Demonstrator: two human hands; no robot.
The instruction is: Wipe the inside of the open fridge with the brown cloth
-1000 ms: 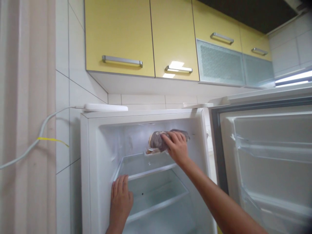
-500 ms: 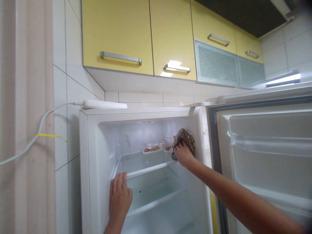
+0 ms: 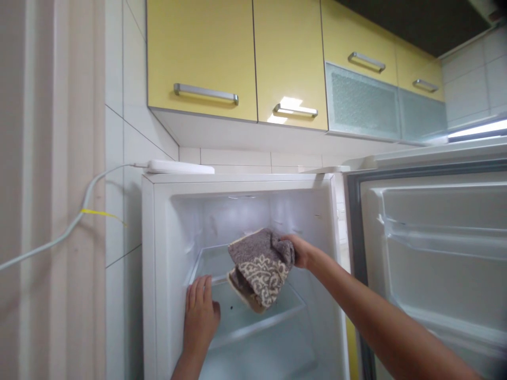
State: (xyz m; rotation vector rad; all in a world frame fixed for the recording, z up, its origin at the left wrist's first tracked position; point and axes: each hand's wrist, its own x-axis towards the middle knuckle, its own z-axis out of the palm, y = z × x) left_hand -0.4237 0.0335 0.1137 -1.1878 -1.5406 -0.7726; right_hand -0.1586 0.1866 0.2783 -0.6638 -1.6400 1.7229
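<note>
A brown-grey cloth (image 3: 263, 272) with a cream scroll pattern hangs folded in front of the upper glass shelf (image 3: 212, 261) of the open fridge. My right hand (image 3: 298, 250) is closed on its right end. Beside the fridge's left inner wall, my left hand (image 3: 201, 311) lies with fingers stretched out against the front left corner of that shelf, holding nothing. The cloth covers the back right part of the shelf, so what stands there is hidden. Below is a lower glass shelf (image 3: 257, 327) with a small dark spot on it.
The fridge door (image 3: 439, 253) stands wide open on the right, with clear door racks. A white box-like device (image 3: 180, 167) with a cable sits on the fridge top. Yellow wall cabinets (image 3: 202, 53) hang above, and a tiled wall (image 3: 119, 211) is close on the left.
My right hand has brought the cloth from the right inner wall leftward and nearer, and it now hangs more spread out. It now hides the packs on the shelf. My left hand stays at the shelf corner.
</note>
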